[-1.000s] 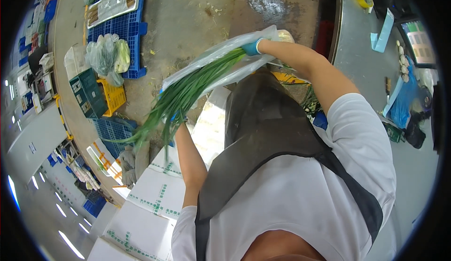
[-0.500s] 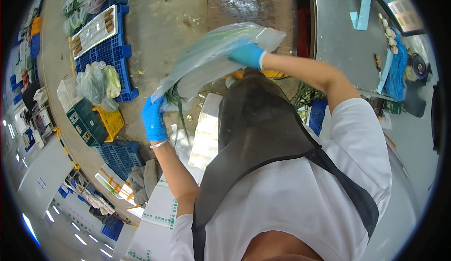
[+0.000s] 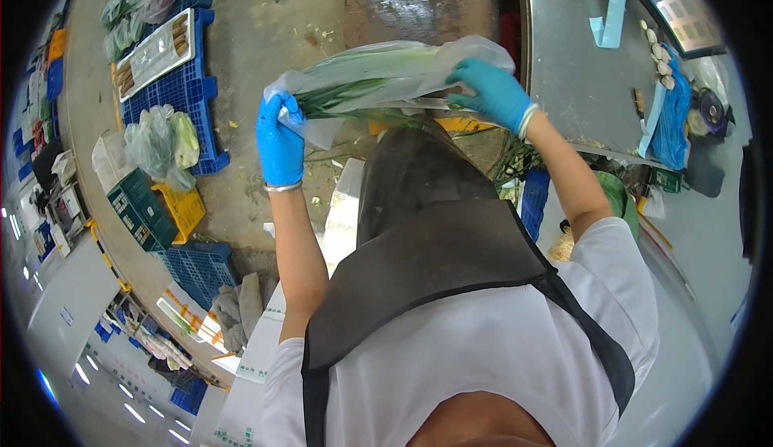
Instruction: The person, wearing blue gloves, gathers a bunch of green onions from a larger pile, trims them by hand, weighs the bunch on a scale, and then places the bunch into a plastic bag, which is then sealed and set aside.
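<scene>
A long clear plastic bag [image 3: 403,64] stretches level between my two blue-gloved hands, in front of the dark apron. Inside it lies a bunch of long leafy greens [image 3: 342,97] that look like leeks, dark green toward the left and paler toward the right. My left hand [image 3: 280,141] is closed on the bag's left end, by the leaf tips. At the right end my right hand [image 3: 495,97] has its fingers apart and bent, right against the bag's lower edge; whether they touch the plastic is hard to tell.
A grey metal table [image 3: 576,76] on the right holds a screen [image 3: 684,12], blue plastic strips [image 3: 670,125] and a tape roll. On the left stand a blue pallet [image 3: 181,84] with bagged vegetables [image 3: 153,145], a green crate [image 3: 141,209] and a yellow crate [image 3: 183,209]. White cartons [image 3: 258,350] sit at lower left.
The bag has swung from a slant to nearly level as my left hand rose. My right hand moved right and down to its right end, and its fingers have spread.
</scene>
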